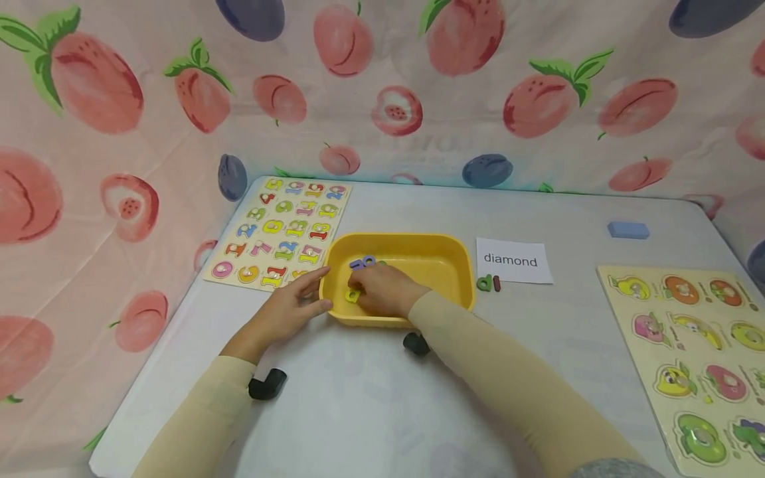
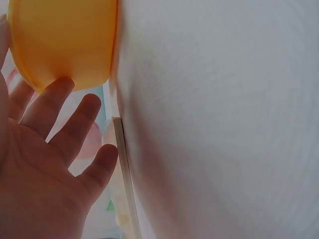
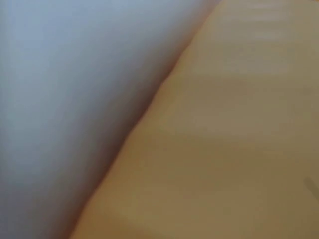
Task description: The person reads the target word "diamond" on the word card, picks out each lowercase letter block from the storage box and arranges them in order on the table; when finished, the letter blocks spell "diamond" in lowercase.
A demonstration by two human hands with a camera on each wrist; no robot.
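A yellow plastic tray [image 1: 460,265] sits mid-table with a few small letters in it. My left hand [image 1: 287,312] is at its left end, fingers spread and fingertips at the outer wall; the left wrist view shows that hand [image 2: 45,149] beside the orange-looking tray [image 2: 65,40]. Inside the tray my right hand [image 1: 382,289] reaches down with bent fingers. A yellow letter [image 1: 352,295] lies right by its fingertips, and purple letters [image 1: 362,262] lie just beyond; a green piece is mostly hidden behind the hand. I cannot tell whether the right fingers pinch a letter.
Right of the tray lies a white card [image 1: 514,261] reading "diamond", with a green letter d [image 1: 485,283] and a dark red letter [image 1: 497,283] below it. A number board [image 1: 281,232] lies back left, a fruit board [image 1: 687,358] at right, a blue block [image 1: 628,230] behind.
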